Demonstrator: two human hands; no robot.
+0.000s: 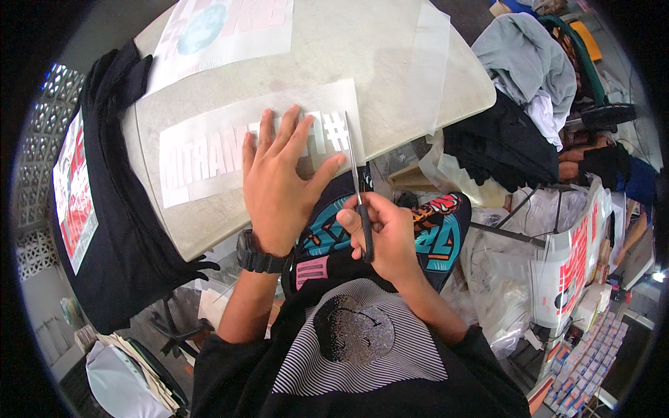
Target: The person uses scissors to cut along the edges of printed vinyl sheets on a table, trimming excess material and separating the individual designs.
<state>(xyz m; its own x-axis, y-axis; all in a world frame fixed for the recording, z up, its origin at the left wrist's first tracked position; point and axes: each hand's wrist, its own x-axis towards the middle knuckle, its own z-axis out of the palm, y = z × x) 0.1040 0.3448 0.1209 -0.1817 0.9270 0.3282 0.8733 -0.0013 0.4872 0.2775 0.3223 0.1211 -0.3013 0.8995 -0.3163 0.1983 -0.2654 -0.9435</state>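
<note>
A whitish translucent sheet [341,94] with bold pale mirrored lettering lies on the table near its front edge. My left hand [282,181] rests flat on the sheet with fingers spread, covering part of the lettering. In my right hand [394,240] is a pair of scissors [366,233] with black handles. Their thin blades point away from me, along the sheet's right end beside the last symbol. The blades look nearly closed; whether they touch the sheet is hard to tell. My right hand is off the table's front edge, above my lap.
On the pale table [380,49] lie another printed sheet [275,56] and a clear film [426,76]. A black garment [115,202] hangs over the left side. Piled clothes [526,59] and plastic bags [488,279] are at right, where another person's arm [633,240] shows.
</note>
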